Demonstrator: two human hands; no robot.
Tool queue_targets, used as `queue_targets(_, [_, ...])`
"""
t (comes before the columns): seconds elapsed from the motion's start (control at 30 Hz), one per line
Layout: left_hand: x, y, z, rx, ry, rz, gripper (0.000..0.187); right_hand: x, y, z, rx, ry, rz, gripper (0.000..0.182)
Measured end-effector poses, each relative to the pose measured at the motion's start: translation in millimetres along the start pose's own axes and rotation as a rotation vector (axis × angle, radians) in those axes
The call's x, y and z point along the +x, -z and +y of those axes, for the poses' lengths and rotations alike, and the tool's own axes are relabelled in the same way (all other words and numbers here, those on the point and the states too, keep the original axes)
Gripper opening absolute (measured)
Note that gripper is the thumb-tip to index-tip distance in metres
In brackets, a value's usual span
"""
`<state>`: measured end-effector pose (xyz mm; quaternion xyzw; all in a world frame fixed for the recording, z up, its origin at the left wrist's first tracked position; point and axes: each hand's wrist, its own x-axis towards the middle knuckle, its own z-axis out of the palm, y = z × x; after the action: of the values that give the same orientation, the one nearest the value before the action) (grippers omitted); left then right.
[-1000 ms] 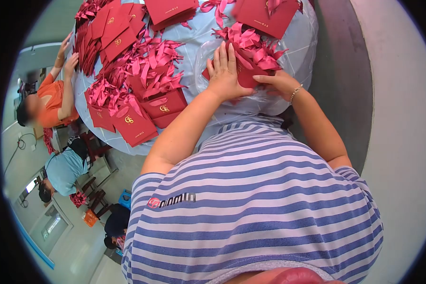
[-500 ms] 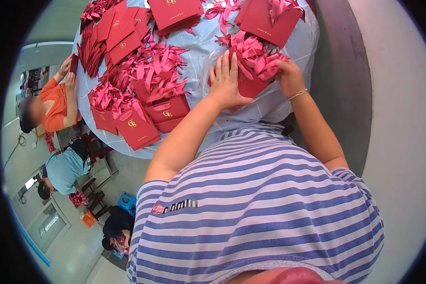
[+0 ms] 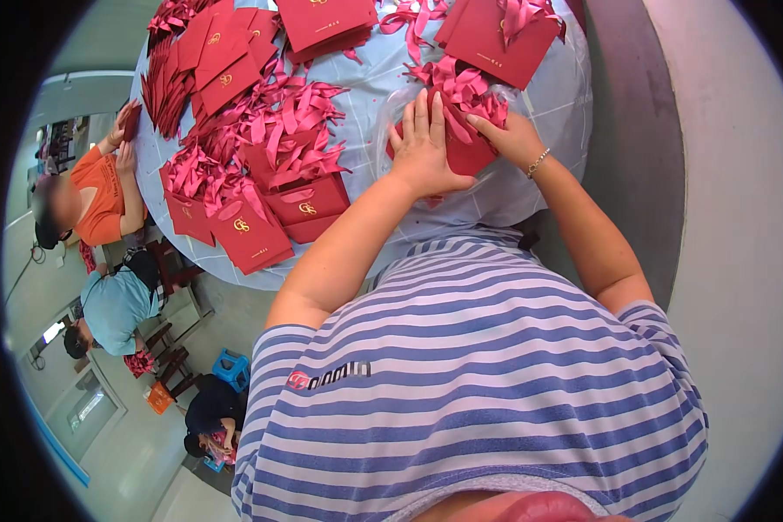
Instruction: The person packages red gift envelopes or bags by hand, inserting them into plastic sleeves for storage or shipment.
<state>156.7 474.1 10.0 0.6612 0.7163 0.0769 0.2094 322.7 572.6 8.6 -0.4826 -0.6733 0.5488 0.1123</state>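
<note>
Two bare hands meet over a red bag (image 3: 471,158) near the side of the table closest to your body, slightly right of its middle. Your left hand (image 3: 422,152) lies palm down on the bag's left part, fingers straight and slightly spread, thumb stretched out along the near side. Your right hand (image 3: 515,139) comes in from the right, its thumb reaching over the bag's upper right part; the other fingers are largely hidden, so whether they grip cannot be told. Loose pink ribbons (image 3: 452,78) lie at the bag's far side, just beyond your fingertips, and clear plastic (image 3: 393,106) surrounds the bag on the light blue tablecloth (image 3: 552,130).

To your left, a heap of pink ribbon (image 3: 278,117) extends behind several gold-marked bags (image 3: 250,237), which lie overlapping near the table's edge. Beyond it are flat, overlapping red pieces (image 3: 222,65). Two further stacks lie farther away: the far stack (image 3: 324,26) and, beyond your hands, the right stack (image 3: 500,43), with ribbon on top.

At the table's left edge, a person in orange (image 3: 100,200) holds a red item. Farther off are a person in light blue (image 3: 120,306), a person in dark clothes (image 3: 213,407) and a blue stool (image 3: 231,370).
</note>
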Motion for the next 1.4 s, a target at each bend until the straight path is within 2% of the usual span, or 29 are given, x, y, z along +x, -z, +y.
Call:
queue_targets(0.13, [0.2, -3.0, -1.0, -0.044, 0.009, 0.024, 0.145, -1.2, 7.4, 0.4, 0.137, -0.035, -0.056, 0.048])
queue_targets(0.2, [1.7, -3.0, -2.2, 0.007, -0.012, 0.007, 0.146, 3.7, 12.7, 5.8, 0.317, -0.047, -0.085, 0.047])
queue_targets(0.27, [2.0, -1.9, -1.4, 0.017, -0.005, 0.005, 0.145, 16.5, 23.6, 9.5, 0.732, -0.057, -0.037, 0.041])
queue_targets(0.3, [2.0, -1.0, -1.6, 0.031, -0.004, -0.003, 0.145, 15.6, 29.9, 8.5, 0.941, -0.059, -0.056, 0.047])
queue_targets(0.33, [2.0, -0.5, -2.4, 0.029, 0.002, 0.004, 0.145, 12.4, 24.6, 8.4, 0.935, -0.056, -0.062, 0.047])
queue_targets(0.4, [2.1, -1.7, -3.5, 0.030, -0.008, 0.008, 0.145, -5.4, 9.1, -2.5, 1.088, 0.046, 0.230, 0.060])
queue_targets(0.43, [2.4, -2.7, -4.1, 0.025, -0.002, 0.011, 0.145, -13.2, 9.2, -6.2, 1.067, 0.139, 0.212, 0.072])
queue_targets(0.47, [2.3, -3.8, -4.2, 0.028, -0.012, 0.033, 0.145, -14.6, 14.6, -0.8, 1.063, 0.135, 0.208, 0.072])
queue_targets(0.53, [0.2, -5.8, -3.8, 0.027, -0.023, 0.053, 0.146, -22.9, 40.7, 22.2, 0.303, 0.000, 0.116, 0.062])
queue_targets(0.57, [0.2, -5.5, -3.6, 0.030, -0.019, 0.047, 0.146, -22.4, 55.2, 26.4, 0.186, 0.045, 0.103, 0.042])
queue_targets(0.63, [1.9, -4.2, -3.3, 0.031, -0.021, 0.048, 0.146, -26.9, 74.4, 13.1, -0.067, 0.107, 0.332, 0.021])
queue_targets(0.67, [1.7, -4.2, -3.0, 0.039, -0.020, 0.044, 0.146, -27.3, 76.5, -0.5, -0.089, 0.277, 0.445, 0.014])
queue_targets(0.7, [1.9, -3.8, -3.1, 0.049, -0.020, 0.041, 0.146, -23.9, 75.4, -11.1, -0.092, 0.277, 0.451, 0.014])
queue_targets(0.77, [1.5, -1.1, -1.8, 0.051, -0.018, 0.033, 0.146, -8.8, 70.6, -25.4, -0.245, 0.573, 0.401, 0.014])
queue_targets(0.8, [1.3, -0.3, -1.3, 0.055, -0.010, 0.023, 0.146, 3.3, 64.0, -21.4, -0.307, 0.616, 0.340, 0.017])
queue_targets(0.87, [0.2, 0.0, -2.2, 0.064, -0.022, 0.022, 0.145, 26.0, 43.9, 0.0, -0.526, 0.512, 0.230, 0.018])
queue_targets(0.9, [-0.2, 0.4, -3.2, 0.070, -0.025, 0.021, 0.145, 30.1, 35.1, 0.2, -0.692, 0.313, 0.125, 0.022])
queue_targets(1.0, [-2.7, 1.4, -6.8, 0.048, -0.059, 0.040, 0.143, 41.4, 10.4, 25.9, -0.641, 0.215, 0.041, 0.031])
queue_targets(1.1, [-8.0, 1.5, -10.0, 0.050, -0.102, 0.054, 0.142, 36.9, 2.3, 46.7, -0.486, 0.347, 0.089, 0.034])
queue_targets(1.23, [-13.6, 6.5, -15.3, 0.087, -0.139, -0.020, 0.140, 24.6, 10.6, 33.4, -0.365, 0.290, 0.013, 0.036])
queue_targets(1.3, [-12.5, 5.9, -16.1, 0.082, -0.154, -0.053, 0.141, 18.4, 25.3, 9.6, -0.394, 0.095, -0.122, 0.037])
queue_targets(1.37, [-11.8, 5.4, -16.2, 0.083, -0.165, -0.054, 0.141, 32.4, 36.8, 27.4, -0.400, 0.069, -0.156, 0.041])
queue_targets(1.4, [-11.5, 4.7, -17.0, 0.083, -0.175, -0.053, 0.141, 36.2, 40.3, 31.0, -0.222, -0.067, -0.226, 0.041])
